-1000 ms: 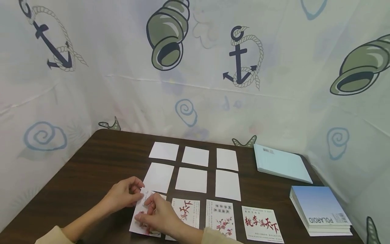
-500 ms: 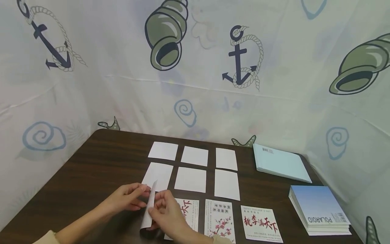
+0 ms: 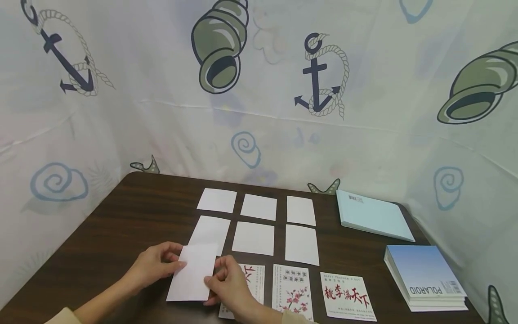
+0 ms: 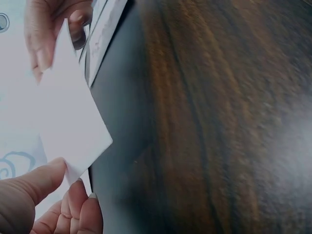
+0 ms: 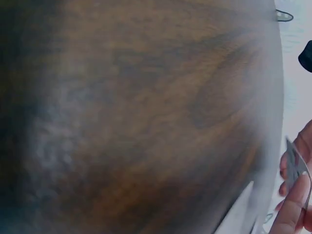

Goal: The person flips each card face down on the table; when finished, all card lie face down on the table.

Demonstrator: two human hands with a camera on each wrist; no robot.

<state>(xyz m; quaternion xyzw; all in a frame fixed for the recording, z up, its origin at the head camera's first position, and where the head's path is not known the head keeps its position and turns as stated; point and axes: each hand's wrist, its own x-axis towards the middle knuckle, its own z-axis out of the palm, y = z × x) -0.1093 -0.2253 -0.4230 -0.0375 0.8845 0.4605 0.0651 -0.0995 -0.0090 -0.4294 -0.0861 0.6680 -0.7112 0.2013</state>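
Between both hands is a card (image 3: 192, 275), its blank white side facing up in the head view. The left hand (image 3: 153, 266) pinches its left edge, thumb on top. At the opposite edge, the right hand (image 3: 234, 284) pinches it with thumb and fingers. Seen from the left wrist, the card (image 4: 73, 114) is held at a slant over the dark table, bending near the far hand. Its far end overlaps a white card (image 3: 210, 230) lying behind it. Just right of the right hand lies a printed card (image 3: 252, 281), partly covered by that hand.
Two more printed cards, one with pink blossoms (image 3: 294, 292) and one with red characters (image 3: 348, 296), lie to the right. Several blank cards (image 3: 253, 238) form two rows behind. A blue Polaroid book (image 3: 425, 274) and a pale blue book (image 3: 374, 216) stand along the table's right side.
The card first lay printed side up at the left under both hands. It was lifted and stood on edge, then turned over, so its blank side now faces up.
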